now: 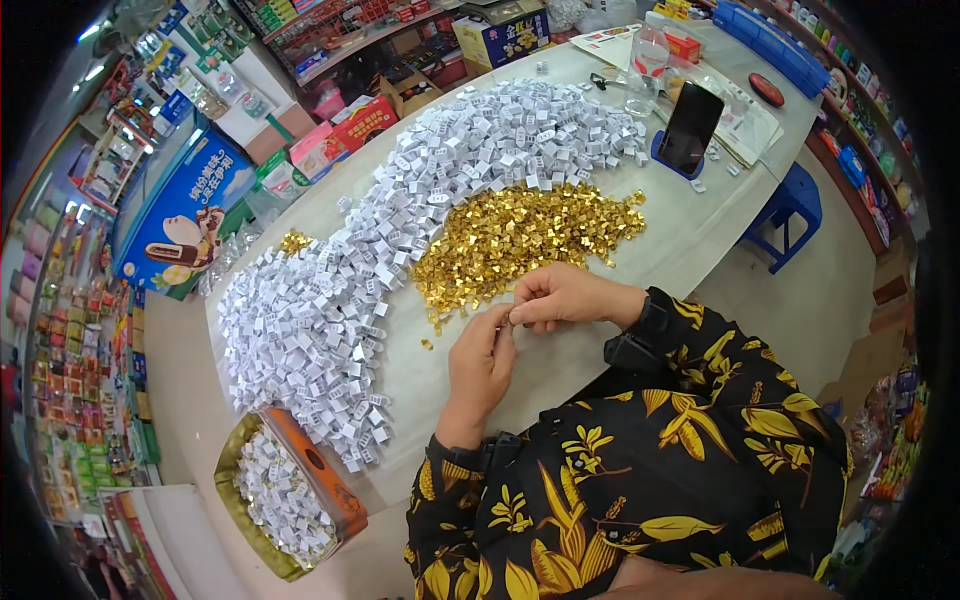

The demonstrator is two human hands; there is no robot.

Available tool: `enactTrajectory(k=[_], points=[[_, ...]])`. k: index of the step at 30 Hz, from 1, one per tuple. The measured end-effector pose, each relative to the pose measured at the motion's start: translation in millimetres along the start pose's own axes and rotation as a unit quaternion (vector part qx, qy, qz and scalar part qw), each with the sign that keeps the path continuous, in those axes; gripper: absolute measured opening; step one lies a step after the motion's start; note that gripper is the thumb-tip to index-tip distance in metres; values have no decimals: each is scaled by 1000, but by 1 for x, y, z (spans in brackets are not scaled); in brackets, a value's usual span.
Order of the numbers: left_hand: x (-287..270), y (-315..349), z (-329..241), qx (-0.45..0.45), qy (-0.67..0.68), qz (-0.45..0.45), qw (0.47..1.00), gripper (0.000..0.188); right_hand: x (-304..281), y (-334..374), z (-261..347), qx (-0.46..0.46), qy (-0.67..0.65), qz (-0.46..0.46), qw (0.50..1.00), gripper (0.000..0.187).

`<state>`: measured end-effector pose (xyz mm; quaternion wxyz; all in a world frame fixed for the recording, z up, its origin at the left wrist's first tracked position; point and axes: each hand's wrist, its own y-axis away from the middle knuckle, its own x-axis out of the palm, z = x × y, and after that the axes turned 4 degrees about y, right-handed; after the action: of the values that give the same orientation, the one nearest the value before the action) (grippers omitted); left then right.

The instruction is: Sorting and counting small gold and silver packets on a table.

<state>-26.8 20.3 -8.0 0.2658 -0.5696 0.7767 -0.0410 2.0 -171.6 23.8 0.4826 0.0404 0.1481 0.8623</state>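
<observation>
My left hand (480, 362) and my right hand (570, 297) meet over the near side of the table, fingertips pinched together. Between them is a tiny piece, mostly hidden by the fingers and too small to name. Just beyond my hands spreads a heap of small shiny gold pieces (530, 240), a few lying loose at its near edge. Around its far and left sides curves a long, thick pile of small white block-like pieces (310, 330) with dark printed marks.
An orange-sided box (320, 470) lined with olive cloth holds more white pieces at the near left. A phone (690, 130) leans on a blue stand at the right, near a clear bottle (648, 65). A blue stool (787, 215) stands beyond the table's right edge; shop shelves surround it.
</observation>
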Motion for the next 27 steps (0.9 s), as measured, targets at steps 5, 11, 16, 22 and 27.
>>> enactTrajectory(k=[5, 11, 16, 22, 27], points=[[-5, -10, -17, -104, 157, -22, 982, 16, -1, 3, -4, -61, 30, -15, 998, 26], [-73, -42, 18, -218, 330, -204, 896, 23, -2, 10, -20, -241, 433, -152, 855, 23], [-93, -63, 37, -206, -305, -86, 926, 29, 3, 6, -24, -250, 449, -142, 846, 22], [-89, -65, 40, -130, -498, -49, 856, 31, 10, 4, -14, -287, 430, -168, 839, 13], [-95, -55, 43, -98, -461, -74, 879, 30, 11, -5, -20, -298, 466, -164, 817, 10]])
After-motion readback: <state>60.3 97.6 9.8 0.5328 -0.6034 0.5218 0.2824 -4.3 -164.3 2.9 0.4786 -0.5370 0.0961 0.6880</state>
